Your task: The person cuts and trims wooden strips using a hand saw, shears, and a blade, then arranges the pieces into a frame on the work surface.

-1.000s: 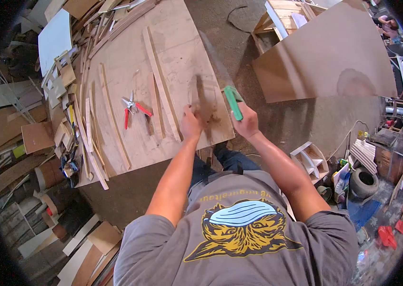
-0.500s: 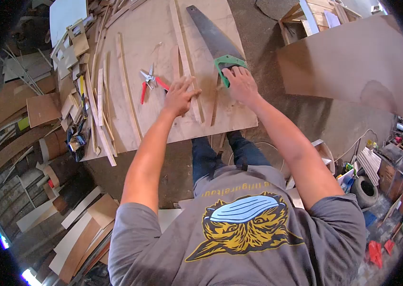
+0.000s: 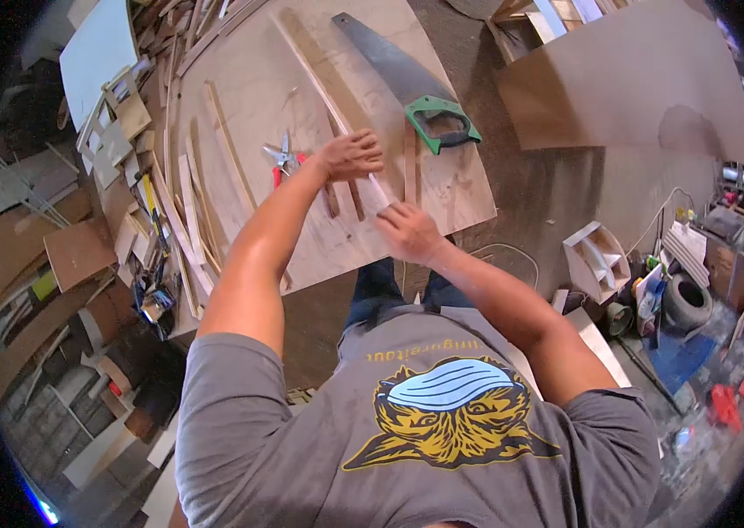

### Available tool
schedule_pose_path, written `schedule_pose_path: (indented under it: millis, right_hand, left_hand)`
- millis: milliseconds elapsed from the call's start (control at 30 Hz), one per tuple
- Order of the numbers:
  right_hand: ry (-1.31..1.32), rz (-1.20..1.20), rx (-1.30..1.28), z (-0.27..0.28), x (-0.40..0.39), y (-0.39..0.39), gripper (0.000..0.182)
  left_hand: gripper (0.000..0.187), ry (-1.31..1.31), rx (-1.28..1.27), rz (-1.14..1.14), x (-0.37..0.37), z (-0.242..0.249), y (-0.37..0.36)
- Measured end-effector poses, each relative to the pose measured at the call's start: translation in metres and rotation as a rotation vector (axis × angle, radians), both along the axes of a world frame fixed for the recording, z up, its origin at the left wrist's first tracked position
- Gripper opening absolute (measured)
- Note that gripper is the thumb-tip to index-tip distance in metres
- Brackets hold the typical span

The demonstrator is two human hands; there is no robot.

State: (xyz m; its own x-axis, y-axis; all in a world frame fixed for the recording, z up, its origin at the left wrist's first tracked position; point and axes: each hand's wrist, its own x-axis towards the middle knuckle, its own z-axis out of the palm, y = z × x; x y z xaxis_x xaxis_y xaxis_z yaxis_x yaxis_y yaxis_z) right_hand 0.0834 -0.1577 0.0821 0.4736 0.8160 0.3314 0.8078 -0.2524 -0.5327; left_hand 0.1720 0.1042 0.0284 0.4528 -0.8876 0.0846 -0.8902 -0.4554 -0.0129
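A long, narrow wooden strip (image 3: 309, 68) slants across the plywood sheet (image 3: 455, 189), apparently raised a little, with a shadow beside it. My left hand (image 3: 352, 156) is closed round the strip partway along. At its near end, my right hand (image 3: 409, 232) grips it with bent fingers. The hand saw (image 3: 394, 66) lies flat to the right, its green handle towards me and no hand on it. Red-handled cutters (image 3: 281, 158) lie left of my left hand, partly hidden by my wrist. Short dark strips lie under and beside the held strip.
More thin strips (image 3: 229, 141) lie on the sheet's left side, by a heap of offcuts (image 3: 130, 114). A large brown board (image 3: 618, 84) stands at the right. On the floor to the right are a white wooden box (image 3: 596, 261) and a tyre (image 3: 687, 302).
My right hand has let go of the saw and moved nearer me to the strip's end. The strip has been lifted and tilted, with my left hand now closed on it.
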Motion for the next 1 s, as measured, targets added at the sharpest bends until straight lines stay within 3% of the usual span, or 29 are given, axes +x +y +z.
schedule_pose_path:
  millis: [67, 167, 267, 300, 400, 500, 533, 700, 800, 933, 1000]
  right_hand:
    - [-0.022, 0.053, 0.078, -0.006, -0.015, 0.016, 0.029]
    - [-0.001, 0.071, -0.148, -0.024, -0.034, 0.056, 0.034]
    - [-0.11, -0.077, -0.289, -0.043, -0.039, 0.103, 0.038]
    - [0.044, -0.066, -0.404, -0.036, -0.034, 0.115, 0.036]
    - [0.055, -0.073, -0.445, -0.055, -0.028, 0.137, 0.033]
    - [0.034, -0.12, -0.283, -0.048, -0.028, 0.137, 0.025]
    - [0.155, -0.166, -0.255, -0.033, -0.029, 0.133, 0.021]
    - [0.426, -0.333, -0.129, 0.044, 0.007, 0.108, 0.013]
    - [0.456, -0.284, 0.019, 0.129, 0.056, 0.088, 0.012]
    - [0.21, -0.215, 0.33, 0.248, 0.105, 0.077, 0.012]
    - [0.171, -0.176, 0.533, 0.289, 0.111, 0.077, 0.013]
  left_hand:
    - [0.016, -0.058, 0.008, -0.005, 0.02, 0.004, 0.003]
    - [0.021, -0.109, 0.051, 0.019, 0.044, 0.037, 0.011]
    - [0.019, -0.221, -0.099, 0.076, 0.06, 0.098, 0.013]
    - [0.023, -0.192, -0.131, 0.13, 0.061, 0.129, 0.017]
    - [0.021, -0.29, -0.31, 0.279, 0.065, 0.194, 0.037]
    - [0.018, -0.229, -0.592, 0.618, 0.047, 0.247, 0.058]
    - [0.018, -0.22, -0.689, 0.742, 0.043, 0.26, 0.066]
    - [0.035, -0.207, -1.469, 0.634, 0.009, 0.336, 0.083]
    - [0.05, -0.12, -1.499, 0.795, -0.02, 0.37, 0.087]
    - [0.041, 0.163, -1.421, 1.06, -0.058, 0.413, 0.062]
    - [0.046, 0.214, -1.388, 1.129, -0.07, 0.398, 0.049]
